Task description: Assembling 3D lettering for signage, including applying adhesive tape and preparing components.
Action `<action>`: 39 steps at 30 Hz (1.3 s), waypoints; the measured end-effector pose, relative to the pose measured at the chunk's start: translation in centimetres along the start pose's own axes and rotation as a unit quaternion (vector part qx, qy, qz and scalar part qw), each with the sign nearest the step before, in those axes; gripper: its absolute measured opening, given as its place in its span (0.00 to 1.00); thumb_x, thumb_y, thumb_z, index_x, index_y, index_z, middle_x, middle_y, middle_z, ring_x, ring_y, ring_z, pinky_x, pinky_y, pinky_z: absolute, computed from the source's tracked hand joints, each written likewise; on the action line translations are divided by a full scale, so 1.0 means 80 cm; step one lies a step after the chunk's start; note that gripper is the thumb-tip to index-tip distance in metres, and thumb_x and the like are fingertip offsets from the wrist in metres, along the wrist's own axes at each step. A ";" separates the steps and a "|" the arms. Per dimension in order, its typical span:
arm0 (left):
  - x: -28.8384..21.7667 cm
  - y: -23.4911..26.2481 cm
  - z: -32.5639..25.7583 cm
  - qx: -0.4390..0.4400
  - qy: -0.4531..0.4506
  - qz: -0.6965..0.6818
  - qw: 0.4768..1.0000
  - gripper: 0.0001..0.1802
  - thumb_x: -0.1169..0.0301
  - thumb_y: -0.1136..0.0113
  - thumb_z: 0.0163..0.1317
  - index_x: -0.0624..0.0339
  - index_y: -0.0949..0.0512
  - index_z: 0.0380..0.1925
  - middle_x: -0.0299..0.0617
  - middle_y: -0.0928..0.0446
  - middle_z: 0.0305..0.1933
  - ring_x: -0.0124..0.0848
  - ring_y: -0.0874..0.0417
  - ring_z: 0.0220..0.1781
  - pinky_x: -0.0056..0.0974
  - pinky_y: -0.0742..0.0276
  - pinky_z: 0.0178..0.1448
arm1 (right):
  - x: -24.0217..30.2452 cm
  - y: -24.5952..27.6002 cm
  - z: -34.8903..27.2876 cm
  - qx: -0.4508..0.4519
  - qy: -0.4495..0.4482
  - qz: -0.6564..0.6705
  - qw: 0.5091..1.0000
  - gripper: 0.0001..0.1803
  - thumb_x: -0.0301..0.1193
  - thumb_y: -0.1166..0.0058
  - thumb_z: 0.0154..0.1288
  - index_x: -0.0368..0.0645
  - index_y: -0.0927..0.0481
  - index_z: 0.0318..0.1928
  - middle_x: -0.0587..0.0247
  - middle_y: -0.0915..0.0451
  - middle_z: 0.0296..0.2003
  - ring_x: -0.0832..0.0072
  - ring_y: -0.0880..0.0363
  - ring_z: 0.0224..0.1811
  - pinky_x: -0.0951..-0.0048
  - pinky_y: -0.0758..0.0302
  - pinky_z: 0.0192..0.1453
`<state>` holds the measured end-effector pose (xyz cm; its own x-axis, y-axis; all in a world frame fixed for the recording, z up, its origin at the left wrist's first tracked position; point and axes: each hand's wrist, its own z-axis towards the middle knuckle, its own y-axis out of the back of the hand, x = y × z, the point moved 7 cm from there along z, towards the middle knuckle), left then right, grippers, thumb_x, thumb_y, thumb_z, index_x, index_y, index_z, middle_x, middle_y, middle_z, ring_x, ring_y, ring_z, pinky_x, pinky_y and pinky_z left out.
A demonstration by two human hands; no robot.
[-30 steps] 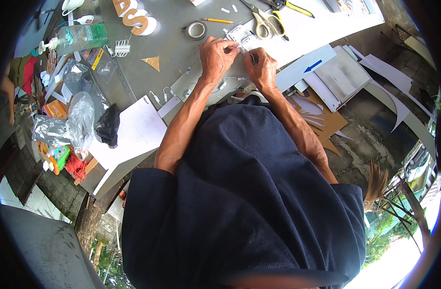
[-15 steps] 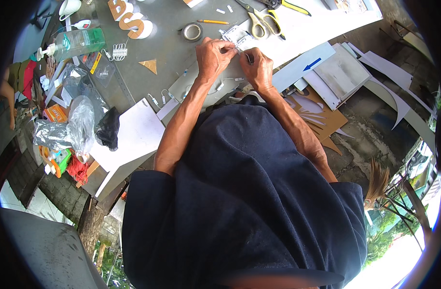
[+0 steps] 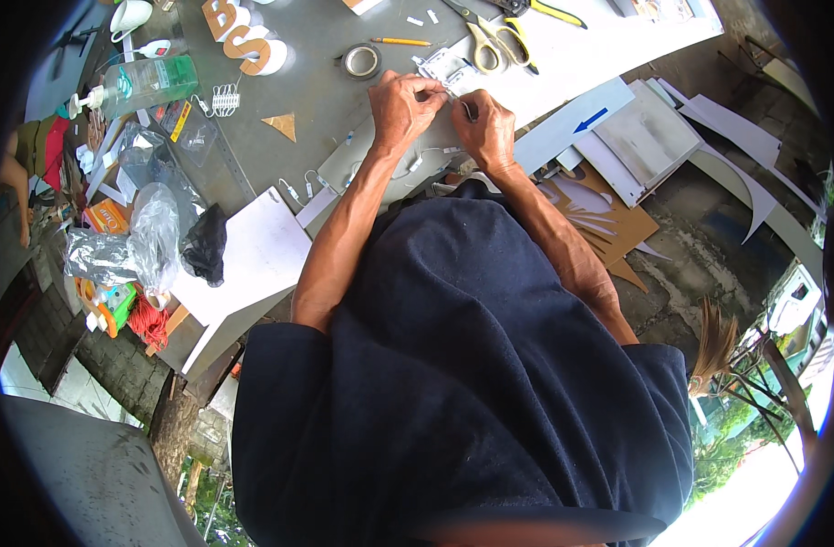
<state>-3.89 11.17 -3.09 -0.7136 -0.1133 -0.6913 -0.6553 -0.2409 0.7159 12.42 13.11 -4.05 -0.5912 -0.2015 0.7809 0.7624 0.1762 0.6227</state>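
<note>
The left hand and right hand meet fingertip to fingertip, both pinching a small white clip-like part just above the grey table. Just beyond lie a small clear plastic packet, a roll of tape and yellow-handled scissors.

Grey table: tape roll, scissors, pencil, white sheet.

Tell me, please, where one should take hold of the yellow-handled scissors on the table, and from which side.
Grip the yellow-handled scissors by the two handle loops. They lie flat on the grey table, loops toward the person and blades pointing away. So probably come from above on the near side, just beyond the right hand, fingers closing around the loops and clear of the blades.
</note>
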 end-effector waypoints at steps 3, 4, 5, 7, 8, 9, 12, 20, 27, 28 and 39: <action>-0.002 0.000 0.000 -0.004 -0.009 -0.006 1.000 0.09 0.61 0.23 0.48 0.47 0.08 0.30 0.32 0.11 0.33 0.37 0.19 0.40 0.44 0.23 0.47 | 0.002 0.001 0.000 0.003 -0.001 0.001 1.000 0.08 0.29 0.35 0.62 0.37 0.18 0.35 0.49 0.14 0.30 0.59 0.12 0.31 0.63 0.18 0.39; -0.002 0.000 -0.001 -0.009 -0.010 -0.005 1.000 0.08 0.61 0.23 0.49 0.47 0.09 0.30 0.32 0.12 0.33 0.37 0.19 0.40 0.44 0.23 0.47 | 0.000 0.001 -0.001 0.003 -0.002 0.001 1.000 0.08 0.29 0.35 0.62 0.37 0.18 0.35 0.49 0.14 0.30 0.59 0.12 0.31 0.63 0.18 0.39; -0.002 0.000 -0.001 -0.013 -0.012 -0.004 1.000 0.08 0.61 0.23 0.49 0.47 0.09 0.29 0.32 0.12 0.33 0.37 0.19 0.40 0.44 0.23 0.47 | -0.001 0.001 -0.001 -0.003 0.000 0.011 1.000 0.09 0.31 0.35 0.61 0.39 0.18 0.35 0.49 0.14 0.30 0.56 0.13 0.31 0.60 0.18 0.38; -0.002 0.000 -0.001 -0.015 -0.011 -0.002 1.000 0.08 0.61 0.23 0.49 0.47 0.09 0.29 0.32 0.12 0.33 0.37 0.19 0.40 0.44 0.24 0.47 | -0.001 0.001 -0.001 -0.007 0.002 0.020 1.000 0.09 0.32 0.35 0.61 0.40 0.18 0.35 0.49 0.14 0.31 0.53 0.14 0.31 0.56 0.19 0.38; -0.001 0.000 -0.001 -0.016 -0.011 0.000 1.000 0.08 0.61 0.23 0.49 0.47 0.09 0.29 0.32 0.12 0.32 0.37 0.19 0.40 0.45 0.24 0.47 | -0.001 0.002 -0.001 -0.007 0.004 0.013 1.000 0.08 0.31 0.35 0.61 0.38 0.17 0.35 0.49 0.14 0.30 0.57 0.13 0.31 0.60 0.19 0.38; -0.002 0.000 -0.001 -0.016 -0.011 0.000 1.000 0.08 0.61 0.23 0.49 0.47 0.09 0.29 0.32 0.12 0.32 0.37 0.19 0.40 0.45 0.24 0.47 | -0.001 0.002 0.000 -0.008 0.006 0.005 1.000 0.08 0.29 0.34 0.61 0.37 0.17 0.35 0.49 0.14 0.30 0.60 0.12 0.31 0.64 0.18 0.39; -0.001 -0.001 -0.001 -0.010 -0.005 -0.019 1.000 0.07 0.61 0.24 0.49 0.47 0.09 0.29 0.31 0.12 0.32 0.37 0.19 0.41 0.45 0.25 0.48 | 0.001 0.002 0.000 -0.010 0.014 0.004 1.000 0.08 0.29 0.34 0.61 0.37 0.17 0.35 0.49 0.14 0.30 0.60 0.12 0.30 0.64 0.18 0.38; -0.001 -0.001 0.001 -0.006 0.022 -0.023 0.999 0.10 0.57 0.23 0.49 0.48 0.09 0.28 0.32 0.12 0.31 0.38 0.19 0.41 0.48 0.26 0.51 | -0.002 0.001 0.000 0.000 -0.012 0.021 1.000 0.09 0.32 0.35 0.60 0.40 0.17 0.36 0.49 0.14 0.31 0.53 0.13 0.32 0.57 0.19 0.39; -0.010 -0.003 0.001 -0.028 0.022 0.035 0.999 0.13 0.57 0.22 0.51 0.52 0.09 0.30 0.36 0.13 0.31 0.39 0.20 0.38 0.44 0.22 0.47 | -0.001 0.000 0.001 0.003 0.000 0.016 1.000 0.10 0.33 0.35 0.60 0.40 0.17 0.37 0.51 0.14 0.33 0.53 0.14 0.33 0.57 0.19 0.39; -0.010 -0.003 0.001 -0.030 0.029 0.035 0.999 0.12 0.57 0.23 0.51 0.52 0.09 0.30 0.36 0.13 0.31 0.39 0.20 0.39 0.44 0.22 0.48 | -0.001 0.000 0.000 0.003 -0.001 0.016 1.000 0.10 0.33 0.35 0.60 0.40 0.17 0.37 0.51 0.14 0.33 0.53 0.14 0.33 0.57 0.19 0.39; 0.006 -0.017 -0.003 -0.024 0.077 0.004 0.997 0.09 0.57 0.25 0.51 0.46 0.10 0.26 0.31 0.13 0.32 0.39 0.22 0.48 0.54 0.36 0.59 | 0.004 0.024 0.005 0.140 -0.133 0.117 0.974 0.30 0.35 0.32 0.59 0.30 0.24 0.58 0.49 0.13 0.32 0.65 0.13 0.30 0.62 0.17 0.39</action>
<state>-3.29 11.19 -4.40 -0.6701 -0.2609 -0.6949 -0.6346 -0.2842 0.7187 13.62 13.75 -2.59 -0.4861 0.1250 0.8649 0.8047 0.4500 0.3872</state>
